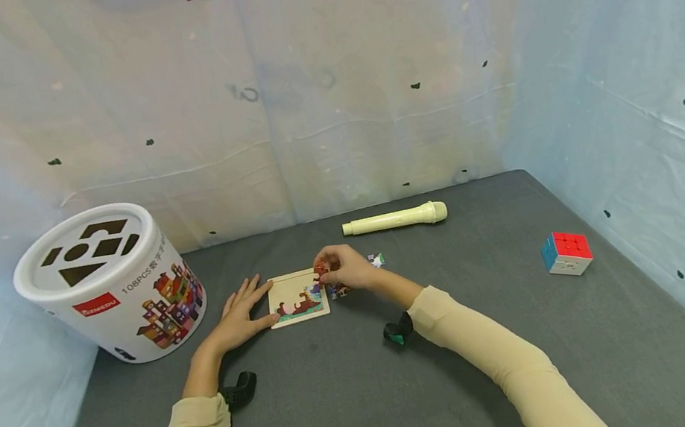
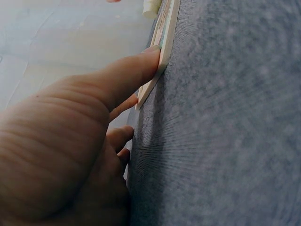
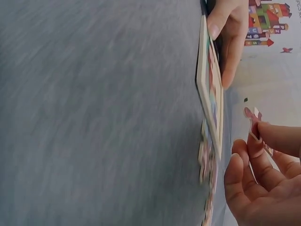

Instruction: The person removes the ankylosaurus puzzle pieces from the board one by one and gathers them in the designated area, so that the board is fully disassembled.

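Observation:
A square wooden puzzle board lies on the dark cloth, with colourful pieces fitted along its bottom and lower right side. My left hand lies spread at the board's left side, its thumb touching the rim and the index fingertip at the upper corner. Over the right edge, my right hand pinches a reddish-brown puzzle piece between thumb and fingers, held up off the board. Loose puzzle pieces lie just right of the board, partly hidden beneath the right hand.
A pale yellow toy microphone lies behind the board. At the left stands a large white block bucket with shaped holes in its lid. A puzzle cube sits far right. Patterned cloth hangs around the back and sides.

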A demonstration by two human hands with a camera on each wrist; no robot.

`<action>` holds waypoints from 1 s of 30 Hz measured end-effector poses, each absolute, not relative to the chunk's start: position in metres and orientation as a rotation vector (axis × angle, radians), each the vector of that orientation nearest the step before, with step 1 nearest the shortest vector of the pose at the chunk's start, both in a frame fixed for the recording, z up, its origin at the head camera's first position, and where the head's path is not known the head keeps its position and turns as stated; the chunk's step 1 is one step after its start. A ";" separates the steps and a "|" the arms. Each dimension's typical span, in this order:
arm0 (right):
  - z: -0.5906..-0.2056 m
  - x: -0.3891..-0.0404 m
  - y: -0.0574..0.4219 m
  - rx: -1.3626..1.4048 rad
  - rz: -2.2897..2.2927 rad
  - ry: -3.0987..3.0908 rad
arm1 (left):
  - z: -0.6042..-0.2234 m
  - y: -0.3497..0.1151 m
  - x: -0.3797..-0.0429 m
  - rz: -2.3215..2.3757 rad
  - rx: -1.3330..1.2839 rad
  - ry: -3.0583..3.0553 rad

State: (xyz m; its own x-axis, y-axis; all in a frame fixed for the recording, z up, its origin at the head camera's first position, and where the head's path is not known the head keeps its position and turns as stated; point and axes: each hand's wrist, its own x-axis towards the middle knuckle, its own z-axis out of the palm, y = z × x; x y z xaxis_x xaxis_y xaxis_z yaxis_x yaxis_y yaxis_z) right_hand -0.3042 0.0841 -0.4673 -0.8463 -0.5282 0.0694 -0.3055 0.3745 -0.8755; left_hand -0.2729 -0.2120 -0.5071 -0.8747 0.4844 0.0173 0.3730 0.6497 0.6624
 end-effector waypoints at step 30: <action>-0.474 -0.299 0.155 -0.900 -1.283 2.440 | -0.507 -0.213 -0.274 1.048 0.720 2.684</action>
